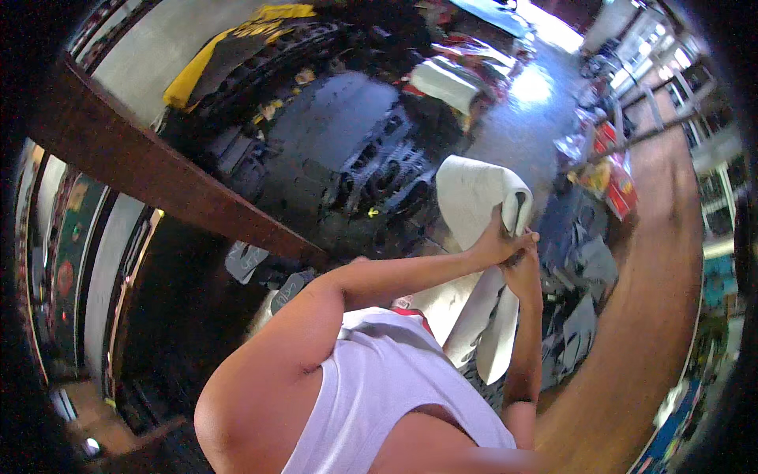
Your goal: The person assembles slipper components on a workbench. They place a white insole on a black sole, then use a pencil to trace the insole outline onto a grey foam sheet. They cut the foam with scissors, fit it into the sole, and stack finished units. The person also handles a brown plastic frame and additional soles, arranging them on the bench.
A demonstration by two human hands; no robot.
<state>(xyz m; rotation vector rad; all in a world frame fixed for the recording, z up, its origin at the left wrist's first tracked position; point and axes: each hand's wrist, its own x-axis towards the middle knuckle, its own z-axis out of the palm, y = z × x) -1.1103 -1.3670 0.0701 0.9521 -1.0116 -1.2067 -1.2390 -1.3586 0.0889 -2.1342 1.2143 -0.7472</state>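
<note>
A pale grey-white flexible sheet (474, 197) is bent over into a loop at its upper end. Its strip-like lower part hangs down beside my white shirt. My left hand (493, 242) is closed around the sheet just under the loop. Right beside it, touching it, my right hand (521, 271) is also closed on the sheet, its fingers partly hidden behind the left hand and the material. What the sheet is made of I cannot tell.
A dark sheet with cut-out holes (379, 158) lies ahead among dark scraps. A brown wooden beam (174, 182) slants in from the left. Grey cut pieces (580, 316) lie at the right, beside a long brown board (647, 316). Red packets (620, 189) sit farther up.
</note>
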